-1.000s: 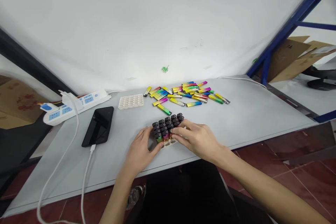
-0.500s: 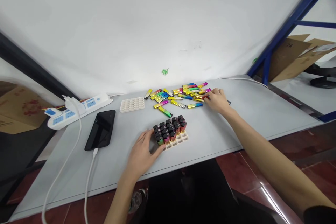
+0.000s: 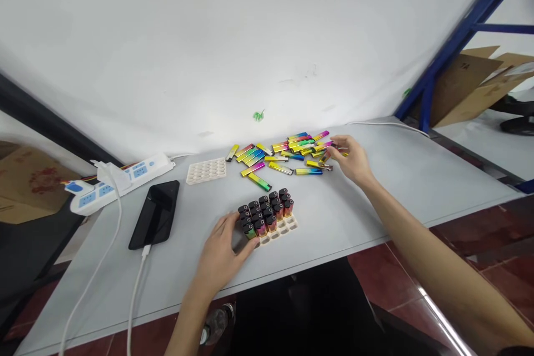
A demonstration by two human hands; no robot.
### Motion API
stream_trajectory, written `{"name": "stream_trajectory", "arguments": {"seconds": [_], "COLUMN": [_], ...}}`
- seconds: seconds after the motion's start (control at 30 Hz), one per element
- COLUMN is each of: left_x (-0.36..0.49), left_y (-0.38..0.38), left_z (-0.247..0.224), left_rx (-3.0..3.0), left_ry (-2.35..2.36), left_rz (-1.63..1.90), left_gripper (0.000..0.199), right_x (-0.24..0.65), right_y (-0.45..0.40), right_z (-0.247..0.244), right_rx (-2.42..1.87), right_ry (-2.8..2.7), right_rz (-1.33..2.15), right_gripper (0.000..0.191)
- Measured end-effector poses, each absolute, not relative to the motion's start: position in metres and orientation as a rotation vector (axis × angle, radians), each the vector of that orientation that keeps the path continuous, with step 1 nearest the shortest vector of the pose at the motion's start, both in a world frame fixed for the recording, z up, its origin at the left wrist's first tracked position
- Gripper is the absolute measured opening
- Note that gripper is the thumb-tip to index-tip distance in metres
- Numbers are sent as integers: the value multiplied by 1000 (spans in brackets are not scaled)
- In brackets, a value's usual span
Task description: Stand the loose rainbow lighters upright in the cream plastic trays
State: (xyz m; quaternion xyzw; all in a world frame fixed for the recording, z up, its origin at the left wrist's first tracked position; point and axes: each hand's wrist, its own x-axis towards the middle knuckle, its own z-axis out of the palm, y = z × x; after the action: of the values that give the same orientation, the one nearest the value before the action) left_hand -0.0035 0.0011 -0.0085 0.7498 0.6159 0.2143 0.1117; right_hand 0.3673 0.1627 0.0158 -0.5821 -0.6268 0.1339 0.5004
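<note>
My left hand (image 3: 221, 250) grips the left end of a white tray (image 3: 287, 226), its thumb along the near edge and its fingers at the far side. Rows of lighters (image 3: 267, 213) stand upright in this tray, black ends up; the slots along its near right edge are bare. My right hand (image 3: 350, 158) is at the right end of a loose heap of shiny multicoloured lighters (image 3: 302, 144). Its thumb and fingers are closed around a yellowish lighter (image 3: 325, 157), partly hidden by them.
A second white tray (image 3: 206, 170) with bare slots lies left of the heap. Further left are a black phone (image 3: 155, 214) with a white cable and a power strip (image 3: 120, 181). A wall (image 3: 233, 55) rises behind; a blue frame (image 3: 450, 44) stands right.
My right hand has lifted slightly and pulled away from the heap's right end, and lighters there have shifted. My left hand stays on the tray. The view has moved slightly.
</note>
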Motion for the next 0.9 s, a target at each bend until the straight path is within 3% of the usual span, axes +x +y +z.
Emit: {"name": "stream_trajectory", "arguments": {"seconds": [0.23, 0.5, 0.63, 0.9], "left_x": [-3, -4, -4, -6], "left_y": [0, 0, 0, 1], "left_z": [-5, -7, -5, -7], "left_rx": [2205, 2180, 2139, 2168], "left_ry": [1803, 1832, 1863, 1846], "left_rz": [629, 641, 614, 624], "left_gripper": [54, 54, 53, 50], "right_x": [317, 294, 293, 292], "right_y": [156, 130, 118, 112], "right_z": [12, -3, 2, 15], "right_rx": [-1197, -1387, -1314, -1177], "right_ry": [-1028, -1171, -1268, -1284], "right_rz": [866, 1007, 1012, 1102], "right_gripper": [37, 34, 43, 41]}}
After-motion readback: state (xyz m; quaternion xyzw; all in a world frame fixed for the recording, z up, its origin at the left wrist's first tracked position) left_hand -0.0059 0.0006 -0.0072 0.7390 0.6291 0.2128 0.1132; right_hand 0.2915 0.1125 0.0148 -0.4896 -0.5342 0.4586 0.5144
